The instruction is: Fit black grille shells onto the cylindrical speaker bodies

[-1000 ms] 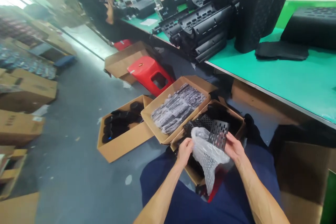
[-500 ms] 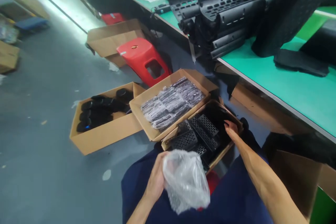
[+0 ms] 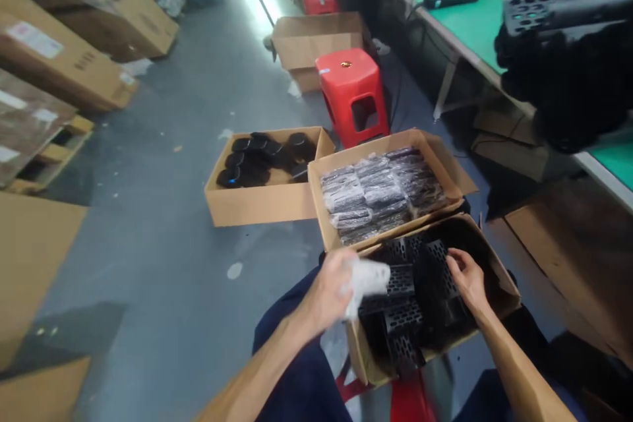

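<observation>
The left hand (image 3: 330,287) is gripping a crumpled white plastic bag (image 3: 370,277), blurred, over the carton (image 3: 361,357). The right hand (image 3: 469,282) is reaching into that carton, its bent fingers meeting the edge of a perforated part (image 3: 438,262); whether they are gripping it cannot be told. Good handling is likely depending on pinching one part by its edge, without scraping the neighbouring black parts (image 3: 399,280).

No readable text; blurred label (image 3: 35,39), perhaps printed, on a left-hand carton (image 3: 74,59).
</observation>
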`<state>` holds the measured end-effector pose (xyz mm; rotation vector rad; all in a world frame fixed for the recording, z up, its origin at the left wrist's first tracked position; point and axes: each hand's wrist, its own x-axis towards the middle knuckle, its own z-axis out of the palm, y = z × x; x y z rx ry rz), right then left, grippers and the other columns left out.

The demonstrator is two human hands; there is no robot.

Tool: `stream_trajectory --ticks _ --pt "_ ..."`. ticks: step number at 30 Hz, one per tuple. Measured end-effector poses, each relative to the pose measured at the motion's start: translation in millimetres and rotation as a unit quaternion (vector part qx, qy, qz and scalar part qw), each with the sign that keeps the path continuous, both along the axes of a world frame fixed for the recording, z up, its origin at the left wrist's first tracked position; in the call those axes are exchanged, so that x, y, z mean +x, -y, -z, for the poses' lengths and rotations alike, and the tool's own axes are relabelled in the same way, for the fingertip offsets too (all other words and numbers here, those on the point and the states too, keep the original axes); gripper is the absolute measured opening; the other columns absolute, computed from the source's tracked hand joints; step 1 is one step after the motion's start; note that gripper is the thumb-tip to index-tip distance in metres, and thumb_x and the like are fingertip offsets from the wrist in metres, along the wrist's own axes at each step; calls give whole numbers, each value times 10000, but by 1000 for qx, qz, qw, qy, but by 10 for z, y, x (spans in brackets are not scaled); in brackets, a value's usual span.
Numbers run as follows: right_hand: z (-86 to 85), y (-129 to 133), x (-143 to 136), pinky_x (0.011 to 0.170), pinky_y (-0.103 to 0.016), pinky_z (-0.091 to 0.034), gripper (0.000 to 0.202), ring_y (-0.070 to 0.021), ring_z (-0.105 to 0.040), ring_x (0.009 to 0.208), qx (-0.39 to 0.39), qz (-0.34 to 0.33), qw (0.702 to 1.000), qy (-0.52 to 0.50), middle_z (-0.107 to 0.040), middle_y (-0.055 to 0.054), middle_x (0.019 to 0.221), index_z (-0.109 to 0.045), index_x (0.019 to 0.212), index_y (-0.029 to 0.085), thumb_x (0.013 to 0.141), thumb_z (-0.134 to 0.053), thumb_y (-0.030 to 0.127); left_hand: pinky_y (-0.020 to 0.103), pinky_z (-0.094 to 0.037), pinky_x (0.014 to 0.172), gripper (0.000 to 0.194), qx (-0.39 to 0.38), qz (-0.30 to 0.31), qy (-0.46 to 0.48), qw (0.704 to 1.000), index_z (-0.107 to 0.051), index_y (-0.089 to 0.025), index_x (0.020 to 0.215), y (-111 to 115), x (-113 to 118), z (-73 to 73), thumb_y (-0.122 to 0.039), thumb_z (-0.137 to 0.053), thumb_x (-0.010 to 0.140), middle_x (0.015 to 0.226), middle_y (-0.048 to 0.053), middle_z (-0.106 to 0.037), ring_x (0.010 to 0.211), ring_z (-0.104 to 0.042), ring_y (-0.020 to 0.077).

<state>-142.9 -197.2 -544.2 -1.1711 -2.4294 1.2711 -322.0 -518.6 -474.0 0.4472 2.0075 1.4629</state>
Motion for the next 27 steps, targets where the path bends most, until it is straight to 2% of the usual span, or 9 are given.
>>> stream_trajectory --ticks 2,6,11,15,17,20,23,24,27 --pt "103 48 -621 925 -434 -554 293 -289 -715 953 7 -80 997 13 -781 -91 1052 -760 1071 232 903 -608 418 453 -378 1149 272 -28 -120 -112 986 -675 -243 937 -247 -493 251 -138 -584 703 1215 90 -676 1298 -534 325" --pt "682 79 -1928 1008 -408 -509 213 -279 -694 1020 39 -218 970 97 -776 -79 1058 -775 1019 237 826 -689 217 375 -463 868 300 -133 -214 -64 966 -646 -225 963 -428 -1081 869 -64 -504 753 930 63 -699 982 -643 274" --pt "1584 187 -2881 1204 -536 -263 430 -350 -509 1333 91 -310 923 208 -708 -147 1262 -749 1138 206 741 -694 52 309 -324 646 194 -230 -105 37 967 -661 -239 770 -343 -1381 1171 -317 -547 905 674 14 -617 696 -570 214" --pt "1797 220 -3125 1193 -670 -111 310 -381 -545 1270 101 -339 898 261 -743 -127 1113 -775 958 217 742 -670 22 318 -289 634 509 -288 -9 53 956 -551 -210 576 -317 -1499 1176 -560 -521 946 617 48 -603 694 -602 234" --pt "1640 164 -3155 1168 -641 -216 263 -374 -597 1193 92 -351 894 264 -749 -117 1073 -782 923 207 738 -688 46 321 -308 645 411 -314 16 52 948 -590 -208 614 -296 -1501 1195 -462 -552 934 657 67 -647 753 -642 260" --pt "1056 10 -3015 1068 -481 -414 267 -333 -645 1106 75 -357 900 238 -754 -93 1089 -792 1017 201 761 -737 148 331 -387 727 164 -290 20 60 955 -710 -219 954 -270 -1435 1254 -324 -602 889 823 80 -732 884 -684 294" --pt "203 -81 -2522 910 -354 -505 296 -270 -685 980 52 -335 920 195 -768 -48 1057 -772 1130 214 862 -724 329 381 -457 874 533 -161 -20 130 978 -656 -210 1268 -368 -1271 1285 -346 -776 767 1097 138 -754 1068 -680 348" --pt "-76 -67 -2275 844 -333 -520 314 -249 -696 907 15 -311 934 176 -773 -36 1012 -764 1146 214 897 -700 394 399 -468 920 655 -97 -38 169 980 -642 -209 1311 -443 -1180 1270 -372 -840 708 1195 163 -733 1146 -659 368" --pt "-686 115 -1389 697 -314 -533 427 -217 -693 725 -275 -131 951 57 -777 -39 894 -754 1123 193 873 -745 539 443 -491 986 809 130 -19 313 941 -658 -251 1319 -741 -751 1113 -454 -941 589 1302 161 -701 1255 -617 383"
